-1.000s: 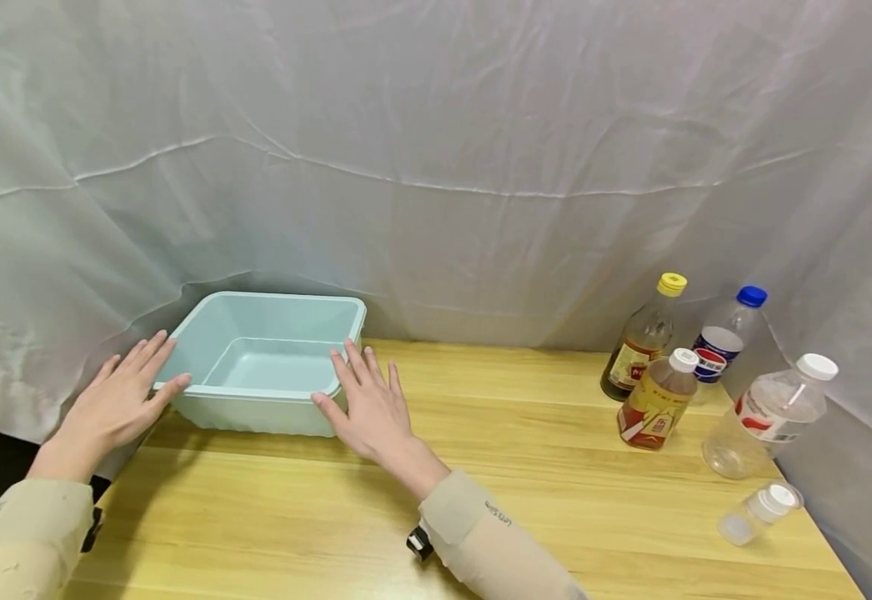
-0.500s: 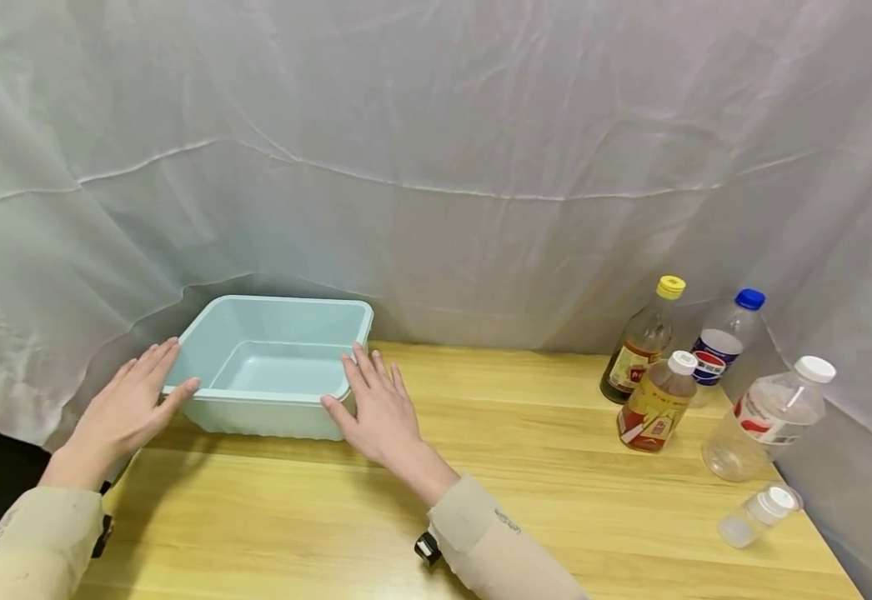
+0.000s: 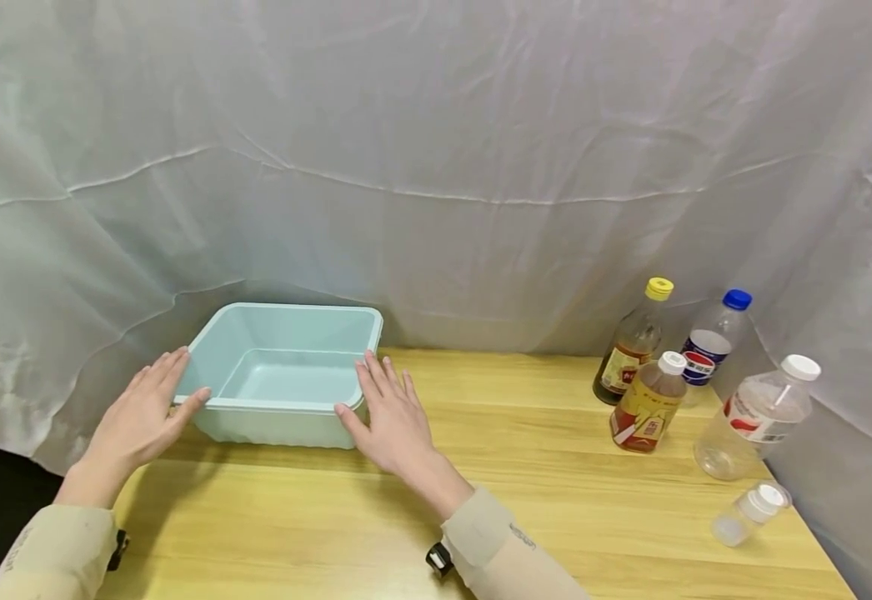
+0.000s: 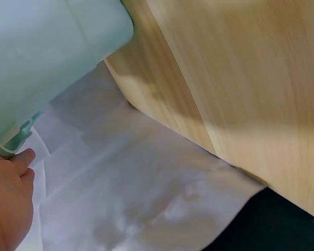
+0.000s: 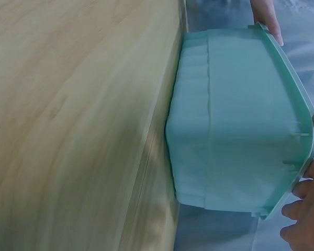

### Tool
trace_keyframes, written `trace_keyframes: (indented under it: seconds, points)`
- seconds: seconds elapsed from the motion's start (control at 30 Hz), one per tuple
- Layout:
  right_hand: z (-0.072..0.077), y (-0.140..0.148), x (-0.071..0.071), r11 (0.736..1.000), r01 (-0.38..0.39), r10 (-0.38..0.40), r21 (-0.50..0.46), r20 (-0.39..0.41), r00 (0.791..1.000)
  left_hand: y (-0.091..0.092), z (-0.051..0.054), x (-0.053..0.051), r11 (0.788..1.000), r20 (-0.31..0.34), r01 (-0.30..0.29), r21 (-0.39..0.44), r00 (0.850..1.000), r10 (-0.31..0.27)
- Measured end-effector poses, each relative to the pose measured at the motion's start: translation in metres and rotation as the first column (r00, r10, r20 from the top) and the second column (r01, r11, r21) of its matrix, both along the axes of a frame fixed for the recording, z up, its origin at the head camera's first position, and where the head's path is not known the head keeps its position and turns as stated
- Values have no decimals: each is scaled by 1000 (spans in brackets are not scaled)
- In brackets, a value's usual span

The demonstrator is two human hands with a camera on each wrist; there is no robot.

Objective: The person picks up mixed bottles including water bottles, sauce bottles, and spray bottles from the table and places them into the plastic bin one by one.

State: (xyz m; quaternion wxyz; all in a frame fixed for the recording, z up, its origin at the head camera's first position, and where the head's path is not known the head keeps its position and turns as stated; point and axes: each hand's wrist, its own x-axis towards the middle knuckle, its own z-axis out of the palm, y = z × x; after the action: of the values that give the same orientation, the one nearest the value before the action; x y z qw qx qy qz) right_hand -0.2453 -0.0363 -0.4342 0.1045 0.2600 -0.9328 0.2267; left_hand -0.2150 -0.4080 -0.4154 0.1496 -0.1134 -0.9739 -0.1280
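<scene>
A pale blue-green plastic basin [image 3: 278, 425] stands on the wooden table near the back left, with nothing inside. My left hand [image 3: 139, 412] rests on its left rim near the front corner, fingers straight and thumb over the front edge. Against the right rim lies my right hand [image 3: 394, 421], its fingers straight and slightly spread. The left wrist view shows part of the basin's outer wall [image 4: 42, 47] and some fingers [image 4: 22, 162] at its rim. In the right wrist view, the basin's side [image 5: 240, 120] fills the middle, with a hand at either end.
At the right stand a yellow-capped dark sauce bottle [image 3: 623, 362], a blue-capped Pepsi bottle [image 3: 706, 346], a white-capped drink bottle [image 3: 649, 408], a large clear bottle [image 3: 754, 421] and a small clear bottle [image 3: 747, 515]. Grey cloth [image 3: 436, 183] hangs behind the table [image 3: 316, 517].
The basin has slid a little to the right, and both hands have moved with it on its rim. The bottles shift slightly left in view as the head camera turns.
</scene>
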Motion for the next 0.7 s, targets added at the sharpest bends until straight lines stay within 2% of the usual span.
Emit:
trace_keyframes:
  seconds: [0.27,0.5,0.7]
  points:
    - [-2,19,3,999,7,-7,-36,-3,1000,19,0,0,1000,8,-2,3,1000,2]
    - [-4,38,6,1000,15,-15,-26,-15,1000,38,-3,0,1000,-3,8,17,1000,-8]
    - [-4,59,10,998,17,-19,-59,-32,999,59,-2,-1,1000,-19,19,23,1000,-19]
